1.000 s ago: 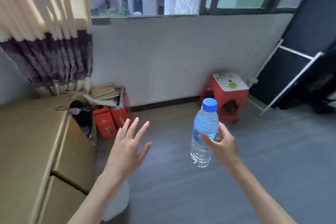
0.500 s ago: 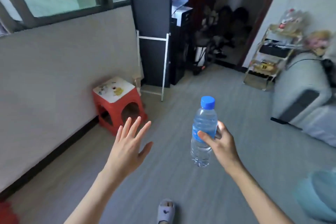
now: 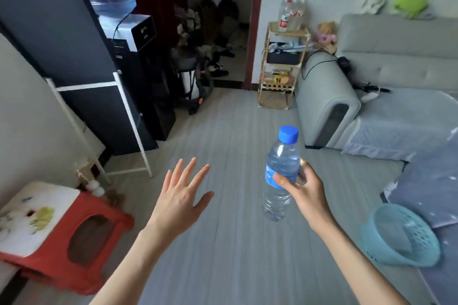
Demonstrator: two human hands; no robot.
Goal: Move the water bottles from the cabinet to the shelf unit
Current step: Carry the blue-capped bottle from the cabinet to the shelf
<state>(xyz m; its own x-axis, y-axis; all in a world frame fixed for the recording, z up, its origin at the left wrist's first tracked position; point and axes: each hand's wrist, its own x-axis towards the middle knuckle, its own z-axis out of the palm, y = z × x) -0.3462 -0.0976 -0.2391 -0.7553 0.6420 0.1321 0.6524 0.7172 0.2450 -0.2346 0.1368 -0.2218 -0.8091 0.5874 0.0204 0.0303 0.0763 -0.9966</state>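
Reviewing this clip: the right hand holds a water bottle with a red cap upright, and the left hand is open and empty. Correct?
Not quite. The head view shows the water bottle has a blue cap, not red. The rest stands: the right hand holds it upright, and the left hand is open and empty.

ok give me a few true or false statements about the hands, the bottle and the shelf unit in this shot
1. The right hand grips a water bottle with a blue cap. True.
2. The left hand holds a second bottle. False: it is empty, fingers spread.
3. The bottle in the hand is held roughly upright, cap up. True.
4. The shelf unit stands left of the water dispenser. False: it stands to the right, beside the sofa.
5. Bottles already stand on the shelf unit's top tier. True.
6. The red stool lies overturned on the sofa. False: it stands on the floor at lower left.
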